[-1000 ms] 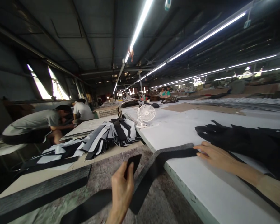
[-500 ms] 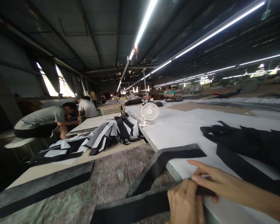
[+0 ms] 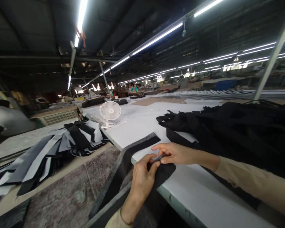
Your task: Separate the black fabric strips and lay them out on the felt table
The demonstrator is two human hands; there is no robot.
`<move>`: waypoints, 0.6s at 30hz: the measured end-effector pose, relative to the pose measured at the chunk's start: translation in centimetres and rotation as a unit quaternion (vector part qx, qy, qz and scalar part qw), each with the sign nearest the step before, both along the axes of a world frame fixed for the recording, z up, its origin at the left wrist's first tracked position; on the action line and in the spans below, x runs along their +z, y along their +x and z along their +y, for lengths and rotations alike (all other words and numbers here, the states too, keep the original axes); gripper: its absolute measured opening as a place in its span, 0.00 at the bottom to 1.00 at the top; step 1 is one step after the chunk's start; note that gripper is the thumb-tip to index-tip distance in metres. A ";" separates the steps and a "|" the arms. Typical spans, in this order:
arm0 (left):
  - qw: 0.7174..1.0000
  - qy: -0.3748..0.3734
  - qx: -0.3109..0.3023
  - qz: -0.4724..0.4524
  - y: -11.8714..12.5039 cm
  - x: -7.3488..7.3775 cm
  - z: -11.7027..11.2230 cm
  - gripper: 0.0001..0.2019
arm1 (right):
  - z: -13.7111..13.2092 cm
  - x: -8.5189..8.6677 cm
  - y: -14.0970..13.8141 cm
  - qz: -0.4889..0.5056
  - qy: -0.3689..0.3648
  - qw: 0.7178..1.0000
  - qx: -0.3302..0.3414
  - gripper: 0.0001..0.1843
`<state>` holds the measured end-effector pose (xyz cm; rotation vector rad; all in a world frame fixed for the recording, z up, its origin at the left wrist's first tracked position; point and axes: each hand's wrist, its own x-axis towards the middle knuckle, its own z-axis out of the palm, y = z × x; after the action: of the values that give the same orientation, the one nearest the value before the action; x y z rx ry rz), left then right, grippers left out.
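- My left hand [image 3: 142,180] pinches a black fabric strip [image 3: 165,173] narrowly at the table [image 3: 192,196] edge.
- My right hand [image 3: 178,153] pinches the same strip, just beside.
- A black fabric pile [image 3: 228,133] lies nearby.

One left hand [image 3: 142,180], one right hand [image 3: 180,153], one black strip [image 3: 123,161], one fan [image 3: 110,110], one crate [image 3: 58,117], two striped piles [image 3: 85,137] [image 3: 35,164], one black heap [image 3: 216,133]
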<state>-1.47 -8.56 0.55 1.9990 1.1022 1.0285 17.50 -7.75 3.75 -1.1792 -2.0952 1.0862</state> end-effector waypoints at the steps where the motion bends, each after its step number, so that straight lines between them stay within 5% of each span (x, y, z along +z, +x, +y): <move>1: 1.000 0.002 -0.009 0.013 0.8 0.1 0.3 0.08 | 0.0 -0.1 0.6 -0.019 0.008 1.000 -0.009 0.29; 8: 0.984 0.089 -0.041 0.146 4.5 -0.6 2.6 0.11 | 0.4 -0.7 6.0 -0.166 0.114 0.971 -0.131 0.16; 18: 0.976 0.095 -0.076 0.180 5.6 -0.6 4.1 0.12 | 0.6 -0.5 6.3 -0.220 0.225 0.947 -0.056 0.12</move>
<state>4.09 -4.50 -0.04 2.4525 1.0399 0.7329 23.84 -7.18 3.25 -1.3661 -2.3902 0.2682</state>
